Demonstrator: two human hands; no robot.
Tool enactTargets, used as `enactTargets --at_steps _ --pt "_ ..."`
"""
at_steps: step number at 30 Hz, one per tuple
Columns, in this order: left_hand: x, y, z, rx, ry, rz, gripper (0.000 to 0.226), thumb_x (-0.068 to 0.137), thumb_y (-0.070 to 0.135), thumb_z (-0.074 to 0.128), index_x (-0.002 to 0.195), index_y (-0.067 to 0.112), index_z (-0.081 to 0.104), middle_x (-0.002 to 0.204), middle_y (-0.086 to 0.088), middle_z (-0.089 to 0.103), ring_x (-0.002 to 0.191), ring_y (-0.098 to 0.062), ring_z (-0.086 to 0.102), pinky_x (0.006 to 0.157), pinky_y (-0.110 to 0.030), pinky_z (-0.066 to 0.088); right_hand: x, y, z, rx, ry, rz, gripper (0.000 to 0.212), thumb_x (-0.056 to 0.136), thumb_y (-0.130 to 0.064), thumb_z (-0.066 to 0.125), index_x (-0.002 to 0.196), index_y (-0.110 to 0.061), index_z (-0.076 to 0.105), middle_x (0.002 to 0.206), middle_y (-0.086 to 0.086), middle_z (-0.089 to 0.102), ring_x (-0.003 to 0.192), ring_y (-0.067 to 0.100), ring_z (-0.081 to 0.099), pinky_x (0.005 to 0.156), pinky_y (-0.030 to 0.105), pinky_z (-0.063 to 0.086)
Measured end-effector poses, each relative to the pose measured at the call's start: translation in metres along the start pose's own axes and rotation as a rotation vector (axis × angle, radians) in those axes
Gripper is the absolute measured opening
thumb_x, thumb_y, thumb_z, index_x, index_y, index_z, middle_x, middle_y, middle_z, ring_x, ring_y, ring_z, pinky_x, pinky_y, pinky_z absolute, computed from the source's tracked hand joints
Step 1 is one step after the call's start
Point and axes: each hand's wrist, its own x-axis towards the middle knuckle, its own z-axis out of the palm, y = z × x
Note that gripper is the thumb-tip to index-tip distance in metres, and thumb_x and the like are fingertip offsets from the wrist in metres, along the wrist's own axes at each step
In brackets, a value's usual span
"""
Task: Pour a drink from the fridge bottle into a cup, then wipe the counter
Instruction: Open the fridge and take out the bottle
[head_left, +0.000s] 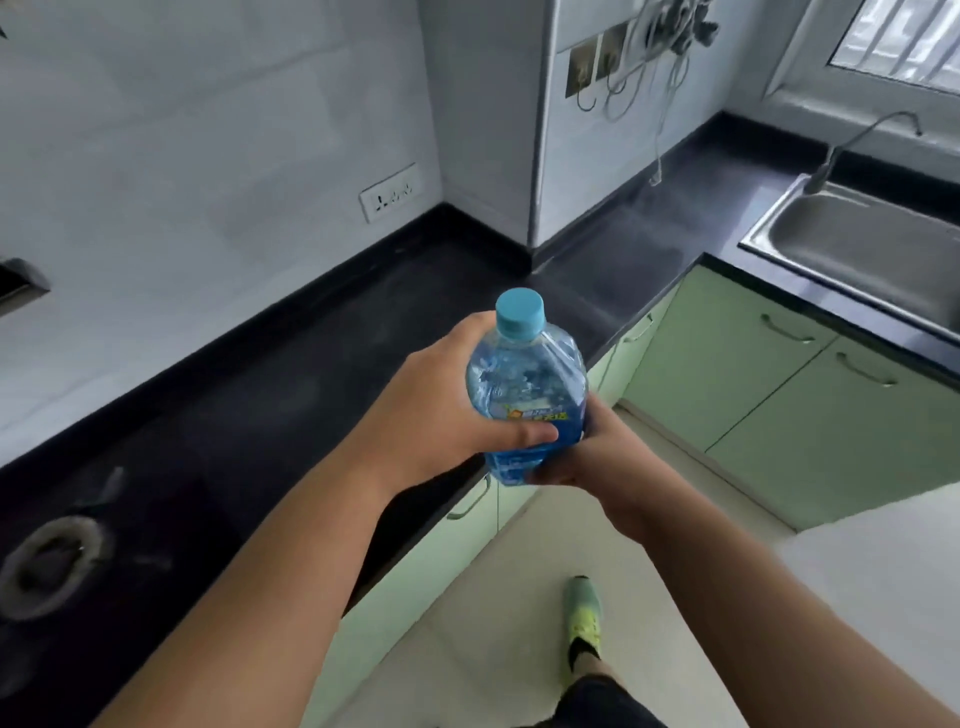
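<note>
- Nearest the camera, two bare forearms reach forward from the bottom edge; below them a foot in a green shoe (584, 616) stands on the pale tiled floor (467, 597).
- The two hands meet on a clear plastic bottle (524, 384), held in the air above the front edge of the worktop.
- The left hand (441, 410) wraps the bottle's left side, its thumb lying across the blue label.
- The right hand (587, 452) cups the bottle from below and from the right, fingers curled under its base.
- The bottle stands roughly upright, leaning a little away from the camera, and holds blue-tinted liquid. Its light blue cap (519, 309) is screwed on.
- The black worktop (234, 415) runs along the left wall, turns a corner and carries on to the right. A round grey ring mark (49, 566) shows on it at near left.
- Pale green cabinet doors (727, 364) with metal handles sit under the worktop.
- A white wall socket (389, 192) is set in the grey tiled wall on the left.
- Far right, a steel sink (779, 228) is sunk into the worktop, with a thin curved tap (852, 145) behind it.
- Hooks and hanging cords (623, 83) are on the far wall, beside a window (893, 41).
</note>
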Motion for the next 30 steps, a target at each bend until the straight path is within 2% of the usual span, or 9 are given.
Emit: enactTargets --at_steps 7,11,13,18,22,25,28,30 --pt "0.092 -0.029 0.006 0.043 0.198 -0.219 0.089 0.063 0.052 0.096 0.136 0.042 0.047 0.117 0.023 0.066 0.107 0.005 0.066 0.092 -0.020 0.056 0.142 -0.028 -0.035 -0.257 -0.180 0.038 0.098 0.058 0.008 0.085 0.136 -0.039 0.051 0.121 -0.005 0.073 0.114 0.020 0.070 0.091 0.045 0.063" --pt "0.117 -0.053 -0.004 0.134 0.276 -0.331 0.095 0.062 0.058 0.094 0.141 0.039 0.045 0.118 0.023 0.061 0.106 -0.002 0.063 0.092 -0.024 0.052 0.197 -0.043 -0.025 -0.412 -0.272 -0.005 0.102 0.048 -0.014 0.092 0.138 -0.035 0.049 0.119 -0.009 0.073 0.110 0.013 0.071 0.094 0.042 0.062" --pt "0.125 -0.070 -0.012 0.168 0.284 -0.393 0.095 0.062 0.060 0.094 0.140 0.038 0.045 0.118 0.021 0.062 0.105 -0.005 0.064 0.091 -0.029 0.054 0.221 -0.043 -0.015 -0.468 -0.300 -0.018 0.105 0.045 -0.019 0.093 0.139 -0.036 0.049 0.119 -0.010 0.073 0.110 0.012 0.071 0.095 0.044 0.061" --pt "0.142 -0.121 -0.032 0.161 0.296 -0.458 0.096 0.062 0.056 0.096 0.142 0.037 0.046 0.126 0.016 0.064 0.109 -0.007 0.064 0.095 -0.031 0.055 0.272 -0.040 0.017 -0.612 -0.315 -0.064 0.094 0.061 -0.011 0.096 0.141 -0.030 0.050 0.119 -0.013 0.071 0.110 0.010 0.069 0.097 0.039 0.058" --pt "0.157 -0.158 -0.040 0.162 0.312 -0.492 0.096 0.062 0.051 0.097 0.142 0.035 0.046 0.128 0.013 0.063 0.111 -0.010 0.063 0.095 -0.033 0.054 0.308 -0.033 0.042 -0.676 -0.288 -0.072 0.093 0.059 -0.015 0.098 0.139 -0.030 0.053 0.118 -0.013 0.072 0.110 0.012 0.068 0.098 0.041 0.058" --pt "0.168 -0.183 -0.040 0.145 0.338 -0.519 0.094 0.065 0.047 0.096 0.143 0.033 0.046 0.130 0.010 0.061 0.113 -0.012 0.061 0.095 -0.032 0.052 0.331 -0.033 0.054 -0.748 -0.291 -0.072 0.090 0.065 -0.012 0.096 0.143 -0.024 0.052 0.120 -0.009 0.070 0.111 0.016 0.067 0.094 0.036 0.057" --pt "0.176 -0.200 -0.039 0.135 0.368 -0.593 0.096 0.065 0.042 0.097 0.144 0.030 0.044 0.132 0.006 0.060 0.116 -0.016 0.062 0.100 -0.040 0.054 0.350 -0.034 0.065 -0.802 -0.304 -0.059 0.088 0.069 -0.011 0.094 0.144 -0.023 0.050 0.120 -0.008 0.069 0.110 0.017 0.067 0.087 0.031 0.054" --pt "0.183 -0.210 -0.040 0.134 0.373 -0.631 0.095 0.065 0.040 0.097 0.143 0.030 0.045 0.132 0.004 0.060 0.115 -0.017 0.063 0.099 -0.042 0.055 0.365 -0.030 0.074 -0.850 -0.318 -0.064 0.088 0.069 -0.015 0.095 0.144 -0.024 0.050 0.121 -0.006 0.070 0.111 0.018 0.067 0.089 0.034 0.057"
